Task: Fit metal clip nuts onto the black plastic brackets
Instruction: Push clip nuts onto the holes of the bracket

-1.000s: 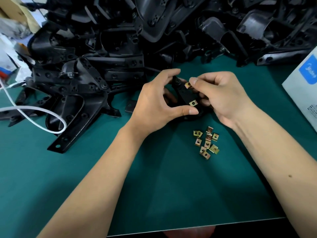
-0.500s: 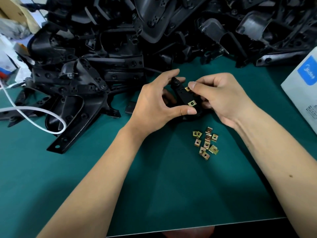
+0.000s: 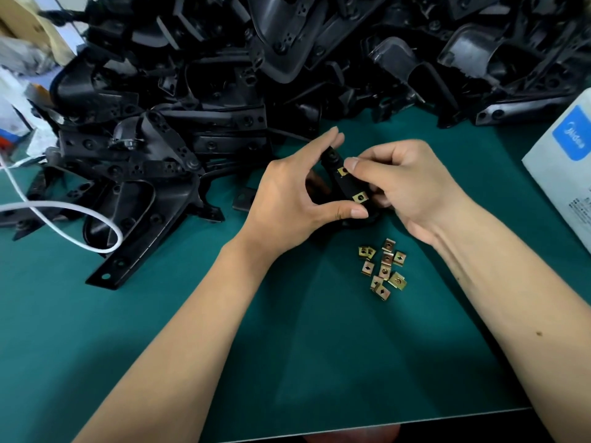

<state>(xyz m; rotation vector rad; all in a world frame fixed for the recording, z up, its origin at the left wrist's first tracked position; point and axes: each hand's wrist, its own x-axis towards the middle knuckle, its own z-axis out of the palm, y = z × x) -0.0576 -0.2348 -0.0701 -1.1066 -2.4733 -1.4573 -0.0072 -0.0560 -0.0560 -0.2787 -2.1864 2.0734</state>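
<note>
At the centre of the frame, my left hand (image 3: 287, 199) curls round a black bracket (image 3: 343, 187), thumb at its near end and fingertips at its far end, while my right hand (image 3: 406, 187) pinches the same bracket, thumb pressed by the upper clip nut (image 3: 342, 171); a second clip nut (image 3: 360, 197) sits lower on it. Just below, loose clip nuts (image 3: 383, 268) lie on the green mat (image 3: 319, 362). A heap of brackets (image 3: 256, 75) fills the top, a white cable (image 3: 64, 219) loops at left, and a white box (image 3: 566, 174) stands at right.
</note>
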